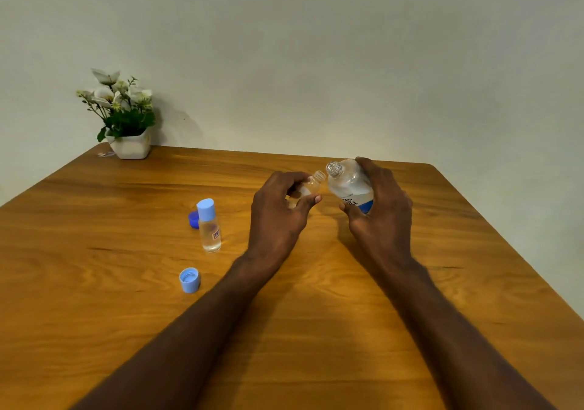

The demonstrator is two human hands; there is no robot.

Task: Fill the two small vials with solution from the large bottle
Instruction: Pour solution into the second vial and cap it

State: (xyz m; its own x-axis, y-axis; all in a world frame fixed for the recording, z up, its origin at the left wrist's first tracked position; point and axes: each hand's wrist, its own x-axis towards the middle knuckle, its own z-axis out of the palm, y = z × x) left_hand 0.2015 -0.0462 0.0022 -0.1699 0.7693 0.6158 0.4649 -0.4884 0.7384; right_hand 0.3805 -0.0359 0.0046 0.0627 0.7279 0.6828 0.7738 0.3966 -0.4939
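Observation:
My left hand [278, 210] grips a small clear vial [311, 185], uncapped, its neck tilted up and to the right. My right hand [379, 207] holds the large clear bottle [349, 185] with a blue-and-white label, uncapped and leaning left so its mouth is close to the vial's mouth without touching. Both are held above the wooden table [126, 283]. A second small vial [209, 226] stands upright on the table at the left with a light blue cap on and some clear liquid inside.
A light blue cap [189, 280] lies open side up near the table's front left. A darker blue cap [193, 219] sits just behind the standing vial. A white pot of flowers [129, 144] stands at the far left corner against the wall.

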